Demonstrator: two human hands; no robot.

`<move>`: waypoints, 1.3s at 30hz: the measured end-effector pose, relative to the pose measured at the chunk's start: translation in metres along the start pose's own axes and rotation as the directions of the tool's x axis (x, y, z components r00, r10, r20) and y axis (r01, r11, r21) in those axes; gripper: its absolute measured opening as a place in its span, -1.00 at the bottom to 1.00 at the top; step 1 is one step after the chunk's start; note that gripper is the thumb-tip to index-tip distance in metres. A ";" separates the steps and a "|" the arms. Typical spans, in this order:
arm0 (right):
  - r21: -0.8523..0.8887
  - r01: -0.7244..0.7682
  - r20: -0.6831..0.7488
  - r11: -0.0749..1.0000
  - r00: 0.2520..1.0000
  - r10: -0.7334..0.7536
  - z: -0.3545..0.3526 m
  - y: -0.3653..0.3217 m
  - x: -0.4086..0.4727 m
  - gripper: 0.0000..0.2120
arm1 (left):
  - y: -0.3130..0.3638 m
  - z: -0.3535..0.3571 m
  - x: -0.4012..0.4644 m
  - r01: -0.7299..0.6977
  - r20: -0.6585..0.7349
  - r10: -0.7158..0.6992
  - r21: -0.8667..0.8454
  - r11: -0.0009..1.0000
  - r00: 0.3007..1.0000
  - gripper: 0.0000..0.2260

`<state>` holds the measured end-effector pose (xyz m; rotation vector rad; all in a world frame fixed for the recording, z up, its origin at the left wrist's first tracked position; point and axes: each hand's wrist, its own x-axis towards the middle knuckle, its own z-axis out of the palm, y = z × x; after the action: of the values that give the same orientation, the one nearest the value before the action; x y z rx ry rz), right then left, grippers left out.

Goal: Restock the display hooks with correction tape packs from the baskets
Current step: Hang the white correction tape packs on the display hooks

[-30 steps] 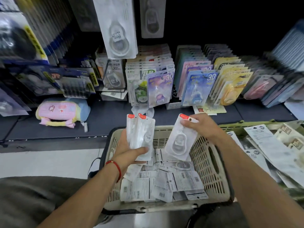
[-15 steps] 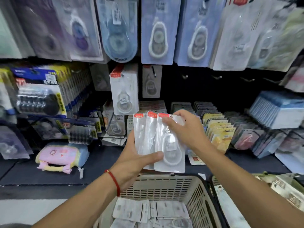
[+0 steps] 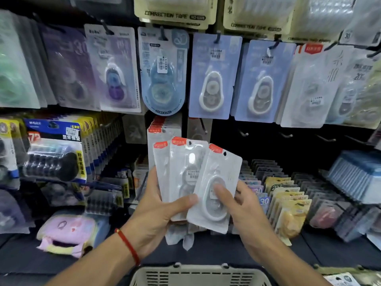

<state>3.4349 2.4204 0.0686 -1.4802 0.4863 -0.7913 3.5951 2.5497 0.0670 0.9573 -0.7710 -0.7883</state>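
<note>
My left hand grips two clear correction tape packs with orange-red corner labels, fanned upright in front of the display. My right hand pinches a third pack of the same kind, thumb on its front, tilted right and overlapping the other two. Right behind them, matching packs hang on a display hook. Several bare hooks stick out of the dark panel to the right. The beige basket's rim shows at the bottom centre.
Blue and purple carded correction tapes hang in a row above. Boxed refill packs fill the left. Rows of small carded packs stand on the shelf at right. A pink pouch lies at lower left. A second basket's corner shows at bottom right.
Both hands rose from the basket to the display with the packs. My right hand's pack has drawn apart from the left-hand stack and tilted right, the grip now low on it.
</note>
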 end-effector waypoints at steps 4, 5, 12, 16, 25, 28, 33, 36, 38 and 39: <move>-0.017 0.054 -0.047 0.998 0.997 -0.055 -0.003 -0.003 0.018 -0.63 | 0.013 -0.014 0.011 -0.169 -0.154 0.190 0.136 0.976 0.970 -0.15; -0.104 0.086 -0.049 0.991 0.995 -0.091 -0.005 -0.004 0.025 -0.69 | 0.017 -0.019 0.012 -0.209 -0.185 0.247 0.203 0.957 0.951 -0.13; -0.229 0.188 -0.007 0.955 0.981 -0.195 0.009 -0.007 0.061 -0.74 | 0.029 -0.045 0.012 -0.308 -0.267 0.394 0.312 0.899 0.879 -0.12; -0.226 0.198 -0.058 0.954 0.975 -0.216 0.015 -0.006 0.072 -0.81 | 0.029 -0.046 0.009 -0.306 -0.266 0.402 0.339 0.890 0.876 -0.14; -0.202 0.162 -0.143 0.966 0.971 -0.193 0.004 0.040 0.072 -0.74 | 0.034 -0.052 0.006 -0.323 -0.256 0.407 0.314 0.893 0.877 -0.11; -0.246 0.127 -0.208 0.961 0.961 -0.181 0.010 0.048 0.105 -0.80 | 0.033 -0.051 0.009 -0.334 -0.244 0.416 0.316 0.888 0.876 -0.13; -0.286 -0.021 -0.320 0.958 0.945 -0.075 0.027 0.058 0.186 -0.63 | 0.026 -0.045 0.010 -0.327 -0.234 0.417 0.342 0.881 0.878 -0.12; -0.300 -0.113 -0.358 0.947 0.934 -0.002 0.028 0.063 0.211 -0.53 | 0.021 -0.044 0.010 -0.330 -0.207 0.420 0.361 0.872 0.884 -0.15; -0.342 -0.202 -0.377 0.918 0.924 0.062 0.027 0.064 0.215 -0.47 | 0.020 -0.044 0.010 -0.329 -0.189 0.420 0.379 0.865 0.888 -0.16; -0.368 -0.236 -0.388 0.899 0.918 0.082 0.028 0.063 0.211 -0.46 | 0.020 -0.044 0.010 -0.326 -0.176 0.417 0.387 0.862 0.892 -0.16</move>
<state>3.6065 2.2814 0.0461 -1.6511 1.1009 -0.8687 3.6412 2.5657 0.0707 1.1522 -0.8518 -0.1781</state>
